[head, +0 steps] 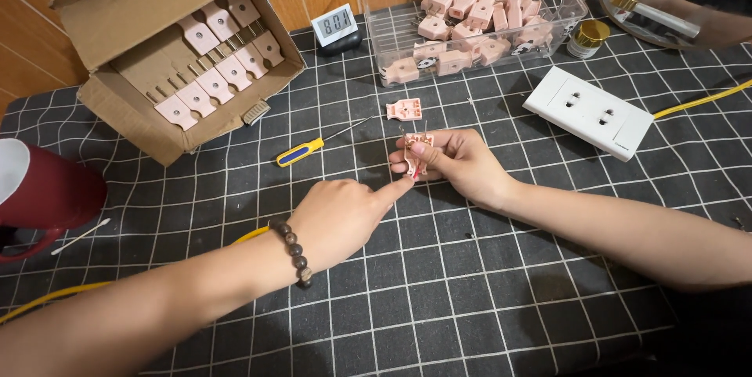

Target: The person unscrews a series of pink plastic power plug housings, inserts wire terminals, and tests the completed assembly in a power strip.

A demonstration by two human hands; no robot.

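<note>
open checked cloth point(470, 283) in front of both hands; behind them a loose plug half point(404, 109) and a screwdriver point(301, 151), then cardboard box point(176, 56), clear tub point(470, 25), wall socket point(587, 111) block passage.

Left hand point(338, 216) reaches in palm down, forefinger stretched to touch the right hand point(454, 162), whose curled fingers pinch shut; both forearms angle in from the lower corners

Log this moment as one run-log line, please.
right hand: holds pink plug half | left hand: forefinger at plug half | screwdriver: lies on checked mat | second pink half: loose on mat
</note>
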